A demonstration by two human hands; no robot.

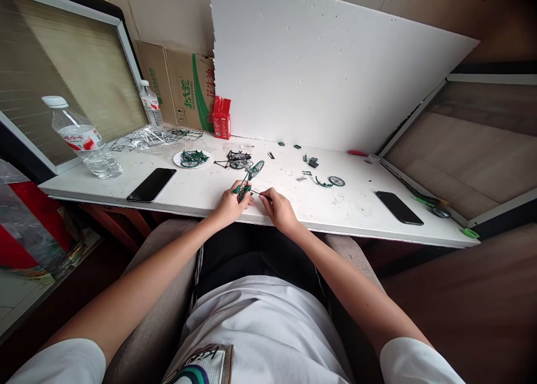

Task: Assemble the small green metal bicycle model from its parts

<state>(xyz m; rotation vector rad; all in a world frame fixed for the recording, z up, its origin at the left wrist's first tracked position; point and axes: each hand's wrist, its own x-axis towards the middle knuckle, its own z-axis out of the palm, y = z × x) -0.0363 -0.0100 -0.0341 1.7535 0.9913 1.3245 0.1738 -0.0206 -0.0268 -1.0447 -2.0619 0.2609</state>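
Observation:
Near the front edge of the white table [201, 200], my left hand [232, 204] is closed on a small green model bicycle [247, 182], whose spoked wheel tilts up and to the right. Close beside it, my right hand [279, 206] pinches a thin dark piece [259, 193] that points toward the model. Whether this piece touches the model is too small to tell. Behind the hands lie black model parts [239, 159] and a white plate [176, 159] of green parts. A loose green wheel [337, 181] lies to the right with a curved green part.
Two phones [151, 185] [398, 207] lie left and right. Bottles [90, 149] [151, 105], clear plastic [146, 139], a carton [180, 87] and a red box [222, 118] stand at the back left. Small green pieces [313, 162] are scattered behind; a green cap [470, 233] sits far right.

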